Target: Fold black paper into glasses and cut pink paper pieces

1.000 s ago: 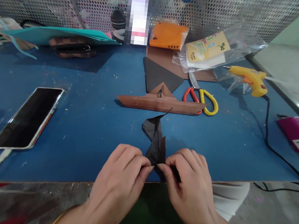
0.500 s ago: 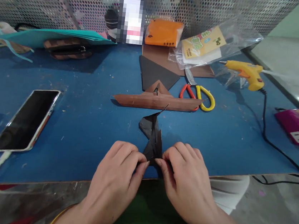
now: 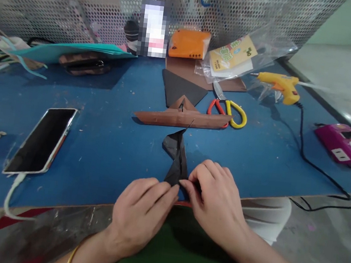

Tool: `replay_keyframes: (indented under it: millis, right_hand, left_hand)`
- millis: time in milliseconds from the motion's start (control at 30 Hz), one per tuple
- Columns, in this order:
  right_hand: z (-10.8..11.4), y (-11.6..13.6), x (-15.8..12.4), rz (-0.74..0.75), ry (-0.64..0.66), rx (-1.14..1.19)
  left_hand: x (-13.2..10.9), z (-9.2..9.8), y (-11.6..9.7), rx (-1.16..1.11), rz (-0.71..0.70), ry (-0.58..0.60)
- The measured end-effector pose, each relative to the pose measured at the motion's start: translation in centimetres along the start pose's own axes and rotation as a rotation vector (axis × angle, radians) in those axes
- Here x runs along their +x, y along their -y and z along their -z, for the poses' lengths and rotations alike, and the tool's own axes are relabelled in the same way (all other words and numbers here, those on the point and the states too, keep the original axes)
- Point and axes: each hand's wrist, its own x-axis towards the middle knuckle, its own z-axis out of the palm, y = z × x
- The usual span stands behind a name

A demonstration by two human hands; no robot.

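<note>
Two bare hands, yours, meet at the near edge of a blue table (image 3: 106, 149), working on a piece of black folded paper (image 3: 176, 157) that lies directly in front of you. Your left hand (image 3: 145, 216) has its fingers bunched together, thumb and forefinger closed on the paper's near end from the left. Your right hand (image 3: 214, 195) pinches the same end from the right, thumb tip almost meeting the left one, the other fingers loosely curled. How firmly either hand presses, you cannot tell from this view. The step in hand looks like folding or creasing that near end; the next move seems to call for a small, even pinch, with the folded edges kept lined up so the thin paper does not skew or tear. The paper's long axis runs away from you, roughly square to the table edge and leaning slightly left. A wing-like flap juts left near its far end, and a slim tip points away and to the right, towards the brown boat-shaped piece (image 3: 183, 119) lying crosswise just beyond; whether they touch is unclear.
</note>
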Motion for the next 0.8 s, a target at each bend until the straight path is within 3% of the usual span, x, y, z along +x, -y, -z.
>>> replay_keyframes:
  millis: [267, 500, 800]
  right_hand:
    - [0.5, -0.4, -0.2, -0.026, 0.039, 0.091]
    - [1.8, -1.4, 2.1, -0.083, 0.227, 0.145]
    - [2.1, -1.3, 2.9, -0.107, 0.309, 0.100]
  left_hand:
    - [-0.9, 0.1, -1.0, 0.147, -0.067, 0.018]
    - [-0.7, -0.3, -0.9, 0.139, -0.096, 0.010]
    - [-1.2, -1.6, -0.1, 0.135, -0.150, -0.094]
